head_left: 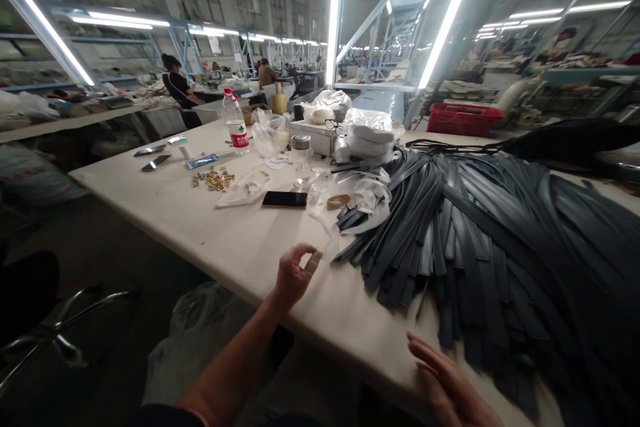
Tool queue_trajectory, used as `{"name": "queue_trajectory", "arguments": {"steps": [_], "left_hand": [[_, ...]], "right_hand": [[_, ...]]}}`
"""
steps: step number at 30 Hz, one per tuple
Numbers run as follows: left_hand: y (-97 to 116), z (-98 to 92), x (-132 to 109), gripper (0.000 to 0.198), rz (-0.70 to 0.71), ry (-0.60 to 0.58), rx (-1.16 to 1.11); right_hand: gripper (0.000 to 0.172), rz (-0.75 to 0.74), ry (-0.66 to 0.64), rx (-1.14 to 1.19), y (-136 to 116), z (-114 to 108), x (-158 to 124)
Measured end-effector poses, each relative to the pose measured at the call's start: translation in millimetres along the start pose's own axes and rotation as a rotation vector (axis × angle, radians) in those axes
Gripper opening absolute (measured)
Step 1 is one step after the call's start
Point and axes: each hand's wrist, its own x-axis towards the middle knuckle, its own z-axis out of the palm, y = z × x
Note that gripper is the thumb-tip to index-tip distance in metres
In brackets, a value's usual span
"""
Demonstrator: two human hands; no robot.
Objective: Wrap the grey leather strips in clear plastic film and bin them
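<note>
My left hand (296, 273) is over the front part of the pale table (240, 247), thumb and fingertips brought together; whether anything tiny is between them is too small to tell. Near the table's front edge, my right hand (443, 380) has its fingers stretched out and slightly blurred, holding nothing. A large heap of dark flat strips (480, 227) spreads over the right side, beyond and beside my right hand. Beyond my left hand lie a black phone (285, 199) and a clear plastic bag (367, 197) touching the strips.
Small gold-coloured metal pieces (217, 179), a red-labelled bottle (237, 127), a glass jar (301, 160) and wrapped white bundles (369, 133) stand or lie farther back. A red basket (463, 119) is behind the strips. Seated people (177, 87) are in the background; a chair (30, 293) is at left.
</note>
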Motion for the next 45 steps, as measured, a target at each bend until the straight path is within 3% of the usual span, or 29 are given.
{"name": "queue_trajectory", "arguments": {"steps": [2,5,7,10,14,18,22,26,28,31,34,37,39,41,45], "left_hand": [[9.8,-0.3,-20.6,0.016,0.070,-0.088,-0.048],[19.7,-3.4,-40.0,0.010,0.213,-0.217,-0.074],[22.4,-6.7,-46.9,0.008,0.276,-0.278,-0.066],[21.6,-12.1,-52.5,0.012,0.299,-0.331,-0.021],[17.2,-17.7,-54.6,0.016,0.290,-0.364,0.060],[14.9,-17.9,-52.1,0.014,0.285,-0.336,0.108],[15.0,-15.0,-48.5,0.014,0.239,-0.310,0.173],[22.8,-14.7,-47.2,0.047,0.203,-0.153,0.166],[33.8,-14.6,-47.8,0.053,0.199,-0.144,0.090],[58.3,-10.8,-49.9,0.054,0.190,-0.292,-0.089],[82.2,-0.8,-52.4,0.064,0.158,-0.597,-0.263],[93.4,8.3,-53.2,0.047,0.153,-0.916,-0.322],[92.4,8.5,-51.6,0.032,0.084,-1.054,-0.359],[86.7,2.7,-48.6,0.030,-0.082,-1.115,-0.452],[69.2,-20.7,-43.2,0.034,-0.387,-1.098,-0.612]], "right_hand": [[0.041,0.093,-0.154,0.171,-24.2,23.4,23.0],[0.048,0.236,-0.212,0.547,-45.9,54.3,56.9],[0.049,0.353,-0.177,0.798,-51.4,67.6,72.7],[0.040,0.397,-0.089,0.952,-54.8,71.1,83.2],[0.022,0.328,0.033,0.914,-57.6,49.7,78.8],[0.036,0.241,0.091,0.609,-53.1,21.9,60.7],[0.046,0.218,0.087,0.355,-43.2,8.7,38.4],[0.047,0.206,0.088,0.416,-43.4,8.5,21.7],[0.045,0.153,0.063,0.399,-50.6,7.8,16.2],[0.041,-0.023,0.017,0.298,-66.8,2.8,10.8],[0.036,-0.183,-0.034,0.188,-81.5,-5.9,9.8],[0.039,-0.176,0.014,0.167,-87.5,-17.9,16.4],[0.043,-0.119,0.120,0.232,-85.9,-28.9,25.5],[0.044,-0.047,0.237,0.349,-80.4,-43.1,37.9],[0.046,0.041,0.365,0.471,-56.9,-76.8,70.6]]}}
